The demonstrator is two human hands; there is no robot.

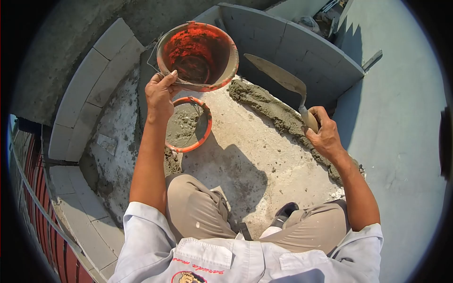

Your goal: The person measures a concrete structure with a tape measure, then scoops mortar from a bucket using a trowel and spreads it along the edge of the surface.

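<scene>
My left hand point(161, 92) grips the near rim of an orange-red bucket point(198, 54), tilted so its inside shows, with a grey-smeared rim and a little residue on the walls. Below it a second orange-rimmed bucket point(207, 123) stands on the floor, holding wet grey mortar point(183, 123). In my right hand point(325, 132) is the handle of a pointed trowel point(278, 74), its blade raised toward the upper left. Beneath the trowel a rough strip of mortar point(271, 107) runs diagonally across the pale floor point(250, 141).
Low walls of light grey blocks stand at the left point(87, 101) and across the back point(292, 49). A smooth grey wall point(396, 141) rises at the right. My bent knees point(196, 203) are close below the buckets. Red slatted roofing point(45, 207) shows at the lower left.
</scene>
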